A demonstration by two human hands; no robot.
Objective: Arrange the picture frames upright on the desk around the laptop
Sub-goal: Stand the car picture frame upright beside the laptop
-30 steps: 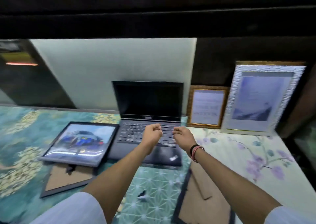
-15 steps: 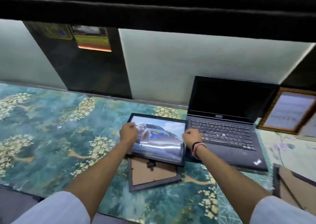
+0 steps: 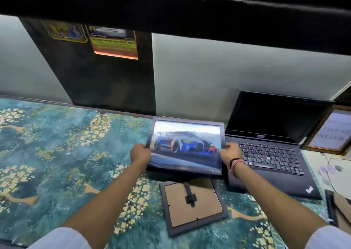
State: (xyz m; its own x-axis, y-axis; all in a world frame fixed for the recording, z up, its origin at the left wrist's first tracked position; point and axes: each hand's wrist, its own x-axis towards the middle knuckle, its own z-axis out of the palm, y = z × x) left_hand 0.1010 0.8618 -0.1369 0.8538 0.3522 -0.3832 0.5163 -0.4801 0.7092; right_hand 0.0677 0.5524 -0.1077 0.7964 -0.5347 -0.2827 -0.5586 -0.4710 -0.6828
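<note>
Here we grip the car-picture frame (image 3: 187, 146) with both hands: our left hand (image 3: 140, 154) is closed around its left edge and our right hand (image 3: 230, 153) around its right edge, thumbs on the front. The frame is landscape, its long axis running left to right, and it is tipped back so the picture of a blue, white and red racing car faces up toward us, its top edge toward the wall. It sits just left of the laptop (image 3: 273, 144), close beside its keyboard.

On the laptop's near right corner a slanted logo reads roughly "ThinkPad", though it is blurred; a small badge under the dark screen is too small to read. A yellow-and-orange poster (image 3: 114, 42) on the dark wall panel carries lines of script we cannot make out. At the right edge, a gold-rimmed frame (image 3: 331, 134) stands upright with faint, unreadable lettering.

Just in front of the held frame, a second frame (image 3: 193, 205) lies face down on the tabletop (image 3: 57, 153), brown backing and black stand showing, its long axis running roughly away from us. Another face-down frame (image 3: 340, 208) shows partly at the right edge.
</note>
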